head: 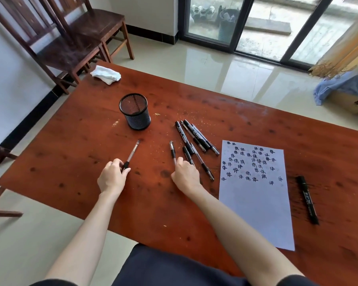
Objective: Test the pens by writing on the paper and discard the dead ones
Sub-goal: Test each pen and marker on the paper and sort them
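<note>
My left hand point(112, 176) grips the lower end of a clear gel pen point(132, 154) that points up toward the mesh pen cup point(135, 111). My right hand point(186, 174) closes around the lower end of another gel pen point(172, 150), at the left edge of a loose pile of several black pens and markers point(196, 139). To the right lies the white paper point(254, 193), its upper half covered with dark handwritten test marks. A single black marker point(307, 200) lies alone to the right of the paper.
The red-brown wooden table point(74, 129) carries a crumpled white cloth point(105, 74) at its far left corner. Dark wooden chairs point(70, 38) stand behind the table on the left. A cardboard box point(347, 102) under blue cloth sits on the floor at right.
</note>
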Tool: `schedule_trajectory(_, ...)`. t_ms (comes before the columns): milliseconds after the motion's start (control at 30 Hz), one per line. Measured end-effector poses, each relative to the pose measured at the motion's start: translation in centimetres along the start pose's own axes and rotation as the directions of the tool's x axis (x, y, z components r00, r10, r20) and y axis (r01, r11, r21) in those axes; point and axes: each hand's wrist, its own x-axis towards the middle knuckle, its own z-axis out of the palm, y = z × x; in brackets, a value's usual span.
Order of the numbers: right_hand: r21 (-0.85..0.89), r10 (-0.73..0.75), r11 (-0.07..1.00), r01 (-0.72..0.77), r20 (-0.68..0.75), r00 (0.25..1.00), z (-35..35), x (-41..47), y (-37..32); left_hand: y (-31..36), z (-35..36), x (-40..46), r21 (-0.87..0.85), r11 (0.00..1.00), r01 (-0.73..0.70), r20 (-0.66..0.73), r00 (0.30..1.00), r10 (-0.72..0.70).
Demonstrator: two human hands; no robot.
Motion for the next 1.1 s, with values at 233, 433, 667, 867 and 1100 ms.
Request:
schedule_trajectory(233,0.431,-0.001,0.902,0.031,-0.069,0.998,-2.5,-1.8,2.6,2.1,-0.6,-1.6,-0.091,0.982,-0.164,-0.144,0.978,0.15)
schedule_trajectory(433,0.681,-0.02,0.729,0.071,-0.083,0.996,-5.3,-7.8,7.6,8.7,1.5,-5.3,-0.144,0.667,-0.731,0.016,0.672,0.74)
schedule_trajectory(667,0.977,0.237,0.209,0.046,-0.097,0.967,-8.6,-12.8,13.1,13.5,3.8,-10.6,-0.364,0.532,-0.764,0.178,0.504,0.845)
schedule_trajectory(867,0.819,0.259,-0.535,0.209,-0.077,0.963,-10.4,-13.6,13.1,18.0,3.3,-16.5,-0.523,0.523,-0.673,0.215,0.489,0.845)
schedule_trajectory(1100,0.743,0.323,-0.626,0.236,-0.028,0.946,-10.8,-13.5,12.9,19.1,2.8,-17.8,-0.188,0.535,-0.824,0.25,0.487,0.837)
